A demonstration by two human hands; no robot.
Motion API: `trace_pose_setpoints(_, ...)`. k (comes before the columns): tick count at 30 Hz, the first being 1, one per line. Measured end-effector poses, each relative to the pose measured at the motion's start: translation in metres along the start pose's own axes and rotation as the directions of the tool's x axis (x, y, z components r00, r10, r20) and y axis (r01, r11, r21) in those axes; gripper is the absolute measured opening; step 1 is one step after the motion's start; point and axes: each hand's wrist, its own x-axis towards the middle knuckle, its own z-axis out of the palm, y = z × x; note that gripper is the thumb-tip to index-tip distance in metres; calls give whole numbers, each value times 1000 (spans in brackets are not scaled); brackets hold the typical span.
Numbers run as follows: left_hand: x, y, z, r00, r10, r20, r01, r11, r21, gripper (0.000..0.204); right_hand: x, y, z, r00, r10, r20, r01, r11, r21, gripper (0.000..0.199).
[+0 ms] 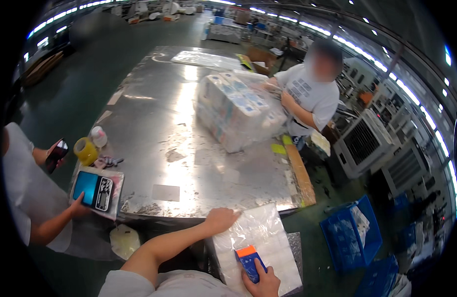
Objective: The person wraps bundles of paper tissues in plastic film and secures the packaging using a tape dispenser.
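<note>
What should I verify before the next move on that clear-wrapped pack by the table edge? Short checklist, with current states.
1. Left hand rests flat on the wrapped pack at its far left corner: ok.
2. Right hand holds the blue and orange tool on the near part of the pack: ok.
3. Which part of the tool touches the wrap: cannot tell.
4. Pack lies fully supported: cannot tell, its base is hidden.
5. Co-worker's hand on the scale is apart from the pack: ok.
6. Big bundle held by the other person across the steel table is far from the pack: ok.
</note>
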Motion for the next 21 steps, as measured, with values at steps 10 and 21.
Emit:
trace_pose_setpoints(10, -3, 3, 5, 997, -71, 33, 73, 996, -45, 49, -10, 6, 0, 995, 76, 57, -77, 997, 5, 57)
trace_pose_setpoints(21, 18, 45, 23, 993, 21, -115, -26, 999, -45, 56, -10, 8, 2, 994, 93, 55, -94, 995, 22, 60)
